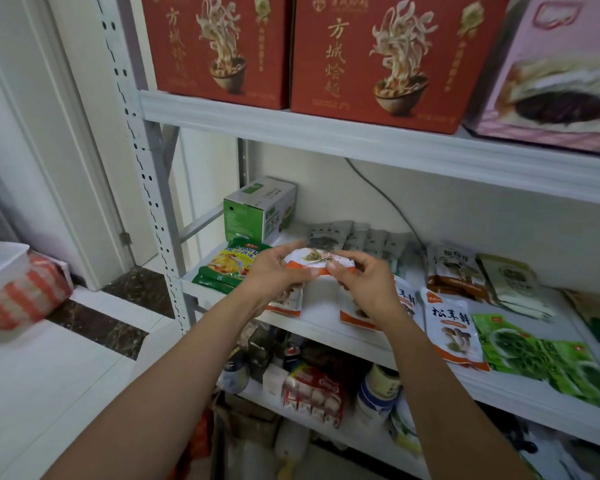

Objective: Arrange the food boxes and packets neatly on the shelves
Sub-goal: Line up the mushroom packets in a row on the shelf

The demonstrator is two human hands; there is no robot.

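Both your left hand (274,268) and right hand (364,285) pinch one orange-edged packet (317,258) by its ends, long axis left-right, forward-right of the green box (257,213); your left hand sits nearer that box.

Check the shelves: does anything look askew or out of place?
Yes. On the middle shelf the green packets lie fanned out, crooked, reaching its front edge. Above, the pink box seems turned out of line with the red boxes.
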